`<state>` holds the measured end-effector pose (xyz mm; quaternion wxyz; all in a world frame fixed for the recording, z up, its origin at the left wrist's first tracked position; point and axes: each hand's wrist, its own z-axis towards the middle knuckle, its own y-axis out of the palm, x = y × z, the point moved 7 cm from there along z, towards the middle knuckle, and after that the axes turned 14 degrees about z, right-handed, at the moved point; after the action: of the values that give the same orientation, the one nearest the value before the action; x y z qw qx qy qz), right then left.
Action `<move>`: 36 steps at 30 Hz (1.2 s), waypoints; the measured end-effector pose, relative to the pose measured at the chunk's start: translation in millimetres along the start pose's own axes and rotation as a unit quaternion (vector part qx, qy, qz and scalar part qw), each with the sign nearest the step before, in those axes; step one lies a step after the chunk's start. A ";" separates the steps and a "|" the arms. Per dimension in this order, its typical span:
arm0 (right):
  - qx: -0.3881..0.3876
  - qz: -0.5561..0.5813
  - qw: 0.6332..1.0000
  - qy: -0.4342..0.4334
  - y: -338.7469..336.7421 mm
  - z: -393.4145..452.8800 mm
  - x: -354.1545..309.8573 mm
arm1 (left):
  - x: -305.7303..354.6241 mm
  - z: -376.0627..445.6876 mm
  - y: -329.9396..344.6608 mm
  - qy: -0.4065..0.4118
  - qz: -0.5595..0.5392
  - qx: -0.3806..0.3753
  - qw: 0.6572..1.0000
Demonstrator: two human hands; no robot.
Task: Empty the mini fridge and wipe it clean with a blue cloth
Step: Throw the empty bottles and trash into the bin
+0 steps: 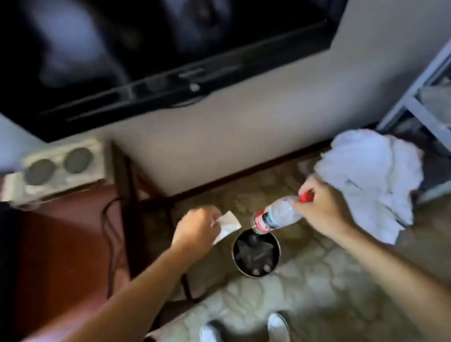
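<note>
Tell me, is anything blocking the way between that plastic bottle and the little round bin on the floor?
Nothing visible does. The right hand holds the bottle by its red-capped end, tilted, its base hanging just above the bin's open rim. The left hand with its white paper is off to the side.

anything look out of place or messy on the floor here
Yes: a crumpled white cloth heap lies on the patterned carpet right of the round bin, by the grey shelf unit. Nothing looks spilled; the plastic bottle is still capped.
</note>
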<state>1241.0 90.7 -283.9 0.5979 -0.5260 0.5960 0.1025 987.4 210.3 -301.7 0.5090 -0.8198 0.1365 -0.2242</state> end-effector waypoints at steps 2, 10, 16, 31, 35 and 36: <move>-0.003 -0.040 0.998 0.041 25.1 10.3 57.5 | 4.8 19.2 71.2 -0.028 -0.028 -0.019 0.999; -0.035 -0.151 0.985 0.074 154.1 75.7 229.1 | -29.2 109.0 298.2 -0.078 -0.040 -0.031 0.996; -0.080 -0.227 0.967 0.085 239.5 108.0 337.2 | -35.2 188.3 423.6 -0.015 -0.008 -0.019 1.000; -0.176 -0.302 0.927 0.136 275.3 51.2 401.9 | -65.5 134.4 450.4 0.072 0.185 -0.097 0.975; -0.173 -0.302 0.931 0.107 224.0 27.7 316.3 | -47.1 86.9 341.8 0.036 0.159 -0.039 0.986; -0.165 -0.301 0.934 0.094 207.9 23.7 287.5 | -42.0 76.2 308.3 0.024 0.152 -0.026 0.988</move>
<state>1176.6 52.0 -631.4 0.4469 -0.7793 0.4379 -0.0359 991.2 151.2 -616.5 0.5126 -0.7965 0.2777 -0.1605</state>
